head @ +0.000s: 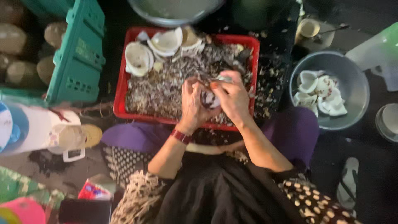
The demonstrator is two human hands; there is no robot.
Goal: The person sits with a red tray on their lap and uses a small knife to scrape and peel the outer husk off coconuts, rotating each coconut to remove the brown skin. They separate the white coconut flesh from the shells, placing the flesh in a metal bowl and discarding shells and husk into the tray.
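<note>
Coconut piece [209,99] — a small pale fragment with a dark skin, held over the middle of the red plastic tray [120,89], so that whatever falls from it joins the brown peelings [166,89] already heaped there. It is mostly hidden between the 2 hands; its long axis cannot be told with certainty, though the visible part seems to run roughly up and down the view, away from the body.

Left hand [192,103] — curled around the piece from the left, fingers closed against it as a cradle, a red band at the wrist.

Right hand [234,97] — closed over the piece from the right, fingers bent and thumb pressed in; a small pale object [225,78], perhaps a tool's end, shows above the knuckles, but whether it is a blade cannot be told.

White coconut halves [159,47] lie along the tray's far edge, hollow sides up or tilted, within reach of both hands. To the right, well apart from the tray, a grey metal bowl [356,89] holds white peeled pieces [319,93] — kept separate from the dark scraps. A green crate [78,54] stands tilted to the left of the tray, with brown husked coconuts [16,41] beyond it. A large metal basin [174,12] sits past the tray's far rim.
</note>
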